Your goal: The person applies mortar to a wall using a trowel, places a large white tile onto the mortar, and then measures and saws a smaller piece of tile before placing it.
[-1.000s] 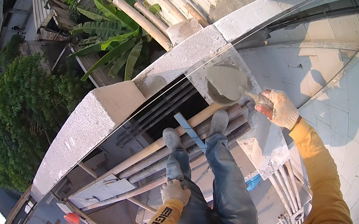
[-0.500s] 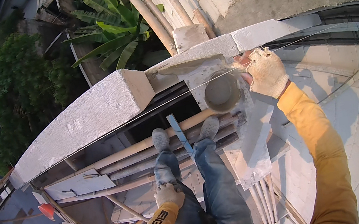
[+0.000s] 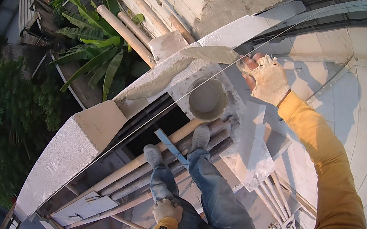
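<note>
My right hand (image 3: pixel 268 78), in a cream knitted glove with bare fingertips, is closed round the handle end of a trowel. The trowel's grey, mortar-smeared blade (image 3: pixel 211 54) points left over the top of the block wall (image 3: pixel 246 27). Left of the blade, a ridge of wet mortar (image 3: pixel 158 81) lies along the blocks. Just below the blade stands a round bucket (image 3: pixel 207 98) with grey contents. My left hand (image 3: pixel 166 210), gloved too, rests on my left knee with its fingers curled in and nothing visible in it.
A taut string (image 3: pixel 176 101) runs along the wall. One large white block (image 3: pixel 73 150) sits on the wall at left. My feet stand on bamboo poles (image 3: pixel 173 140) with a blue strip (image 3: pixel 171 145) between them, beside a dark gap (image 3: pixel 166 124). More poles (image 3: pixel 126 34) lean beyond the wall.
The trowel has moved to the right along the wall top, and a mortar ridge shows to its left. The whole view has shifted; my left hand stays on my knee.
</note>
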Tool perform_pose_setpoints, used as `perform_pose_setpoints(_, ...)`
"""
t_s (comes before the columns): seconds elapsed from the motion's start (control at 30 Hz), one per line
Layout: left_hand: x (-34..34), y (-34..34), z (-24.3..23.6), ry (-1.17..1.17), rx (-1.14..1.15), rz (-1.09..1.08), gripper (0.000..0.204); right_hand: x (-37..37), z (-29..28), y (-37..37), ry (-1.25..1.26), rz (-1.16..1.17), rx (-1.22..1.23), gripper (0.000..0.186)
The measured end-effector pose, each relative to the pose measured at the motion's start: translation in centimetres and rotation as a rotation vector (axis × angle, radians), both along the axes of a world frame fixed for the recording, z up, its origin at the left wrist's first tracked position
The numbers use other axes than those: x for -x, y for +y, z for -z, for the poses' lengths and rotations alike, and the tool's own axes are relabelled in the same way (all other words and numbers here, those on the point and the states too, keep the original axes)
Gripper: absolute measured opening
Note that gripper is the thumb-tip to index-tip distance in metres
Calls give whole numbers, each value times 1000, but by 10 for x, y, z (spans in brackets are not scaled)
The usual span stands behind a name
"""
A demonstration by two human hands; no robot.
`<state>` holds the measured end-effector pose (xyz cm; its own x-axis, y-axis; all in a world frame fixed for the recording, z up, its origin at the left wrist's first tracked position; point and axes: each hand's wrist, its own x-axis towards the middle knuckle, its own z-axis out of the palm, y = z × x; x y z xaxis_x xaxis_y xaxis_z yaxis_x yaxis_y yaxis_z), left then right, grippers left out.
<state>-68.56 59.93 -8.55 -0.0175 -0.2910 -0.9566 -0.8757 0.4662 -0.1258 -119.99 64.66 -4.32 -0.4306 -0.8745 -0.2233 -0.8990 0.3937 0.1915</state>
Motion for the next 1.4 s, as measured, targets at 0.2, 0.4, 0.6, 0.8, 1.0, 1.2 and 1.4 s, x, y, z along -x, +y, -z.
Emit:
perform_pose_setpoints(0.2,14,-1,-1,-27,-12,21,54,16,9,-5,23,134,-68,65)
perform_pose_setpoints(0.4,13,5,6,-37,-6,35,55,53,22,24,84,399,63,59)
perform_pose_setpoints(0.6,14,0,8,-34,2,70,54,22,89,26,-116,564,334,51)
perform_pose_setpoints(0.8,18,-8,10,-35,-18,87,55,-63,151,81,-141,609,326,54)
perform_pose_setpoints(1.0,5,-13,15,-2,-13,140,56,-149,137,132,-580,893,-87,46)
perform_pose_setpoints(1.2,2,-33,19,93,12,157,57,-142,240,99,-575,979,-220,42)
perform_pose_setpoints(1.4,3,-55,21,237,77,163,46,-146,323,43,-691,1204,-217,42)
